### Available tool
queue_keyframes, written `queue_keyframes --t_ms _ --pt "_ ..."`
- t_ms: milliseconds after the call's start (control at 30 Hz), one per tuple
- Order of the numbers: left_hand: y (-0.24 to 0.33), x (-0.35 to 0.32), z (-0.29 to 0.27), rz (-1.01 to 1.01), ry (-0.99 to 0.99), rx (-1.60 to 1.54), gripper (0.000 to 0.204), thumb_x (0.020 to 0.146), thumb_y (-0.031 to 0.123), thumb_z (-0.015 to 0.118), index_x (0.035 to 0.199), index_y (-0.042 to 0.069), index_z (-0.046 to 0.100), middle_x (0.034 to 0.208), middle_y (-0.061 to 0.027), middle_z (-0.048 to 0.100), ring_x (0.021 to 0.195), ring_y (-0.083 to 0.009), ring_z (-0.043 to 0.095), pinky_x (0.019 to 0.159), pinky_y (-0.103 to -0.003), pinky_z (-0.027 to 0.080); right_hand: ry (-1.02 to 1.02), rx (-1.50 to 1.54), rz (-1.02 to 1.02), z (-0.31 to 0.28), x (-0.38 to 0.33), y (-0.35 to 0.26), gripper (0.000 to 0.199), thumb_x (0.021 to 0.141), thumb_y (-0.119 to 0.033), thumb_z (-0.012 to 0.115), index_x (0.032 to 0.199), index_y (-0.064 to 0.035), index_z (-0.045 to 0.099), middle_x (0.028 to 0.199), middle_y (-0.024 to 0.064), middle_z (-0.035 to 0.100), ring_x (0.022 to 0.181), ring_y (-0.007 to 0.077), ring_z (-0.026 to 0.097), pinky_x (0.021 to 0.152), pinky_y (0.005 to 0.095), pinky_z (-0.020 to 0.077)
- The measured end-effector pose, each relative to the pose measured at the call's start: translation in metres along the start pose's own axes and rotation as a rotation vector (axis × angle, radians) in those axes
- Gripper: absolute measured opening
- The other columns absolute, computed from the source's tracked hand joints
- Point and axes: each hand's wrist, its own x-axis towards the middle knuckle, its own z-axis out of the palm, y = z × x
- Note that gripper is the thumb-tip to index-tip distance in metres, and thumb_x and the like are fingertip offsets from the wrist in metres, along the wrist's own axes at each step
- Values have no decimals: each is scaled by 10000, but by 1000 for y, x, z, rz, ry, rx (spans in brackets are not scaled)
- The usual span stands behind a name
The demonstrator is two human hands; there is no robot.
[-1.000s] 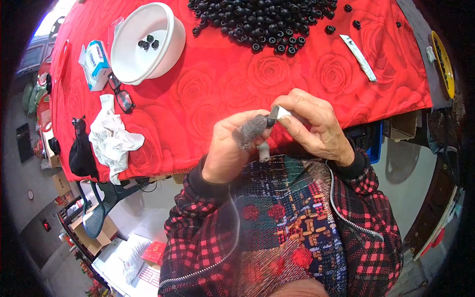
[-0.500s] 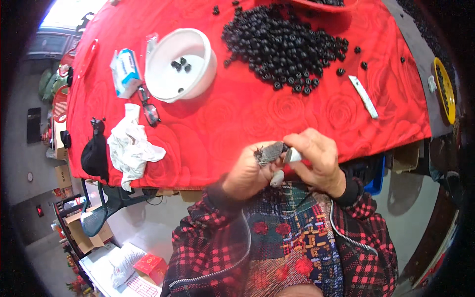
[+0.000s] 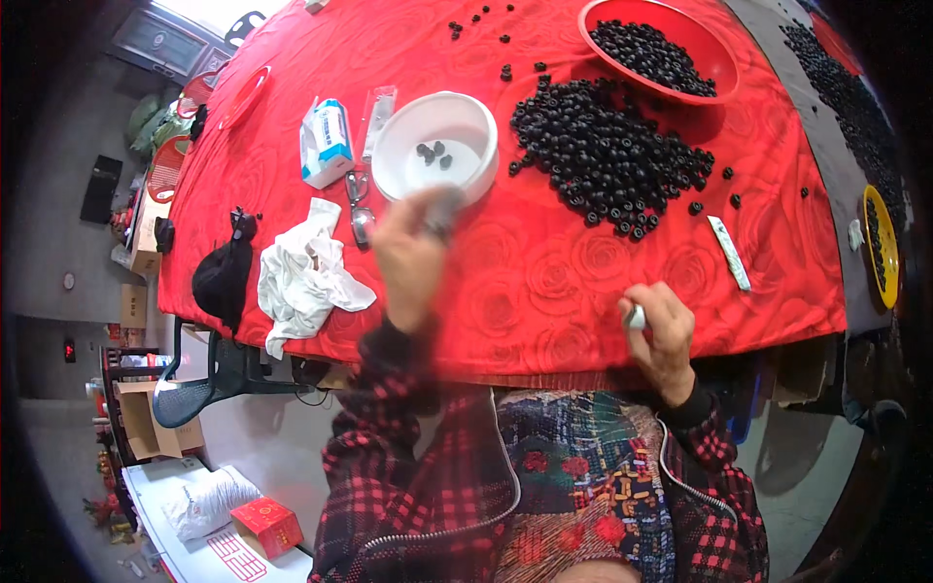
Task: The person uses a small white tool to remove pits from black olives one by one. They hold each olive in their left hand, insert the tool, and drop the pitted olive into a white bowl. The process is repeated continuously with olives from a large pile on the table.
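Note:
My left hand [image 3: 410, 262] is reached forward at the near rim of a white bowl [image 3: 483, 180], smeared by motion. At its fingertips is a dark grey lump [image 3: 444, 211], too blurred to name. Inside the bowl lie several small black round parts [image 3: 434, 154]. My right hand [image 3: 669, 340] is over the table's near edge, fingers curled round a small whitish object [image 3: 638, 317]; only its rounded end shows. Beyond that hand spreads a large pile of black round parts [image 3: 607, 146].
A red bowl [image 3: 731, 78] of black parts stands behind the pile. A white strip [image 3: 729, 253] lies at right. Left are a tissue pack [image 3: 326, 141], glasses [image 3: 361, 209], a white cloth [image 3: 306, 282] and a black cap [image 3: 224, 280]. A yellow basket [image 3: 882, 248] is far right.
My hands have moved apart. The left went forward and left to the white bowl with the grey lump; the right moved slightly right, keeping the whitish object. The view has shifted.

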Motion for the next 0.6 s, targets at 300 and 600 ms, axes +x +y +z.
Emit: queue_keyframes --t_ms 300,600 --pt "-40 52 -6 239 169 475 224 766 -8 664 985 33 690 826 -91 658 726 -187 605 643 -312 464 -65 -33 87 1 -14 19 333 622 11 665 939 -46 578 726 112 500 655 301 563 550 397 435" --pt "-32 -9 110 299 -442 259 181 733 121 754 877 36 685 852 -128 633 776 -288 635 682 -366 507 -94 -111 51 3 -12 18 301 623 -8 669 902 -52 566 708 95 481 648 285 557 546 400 434"
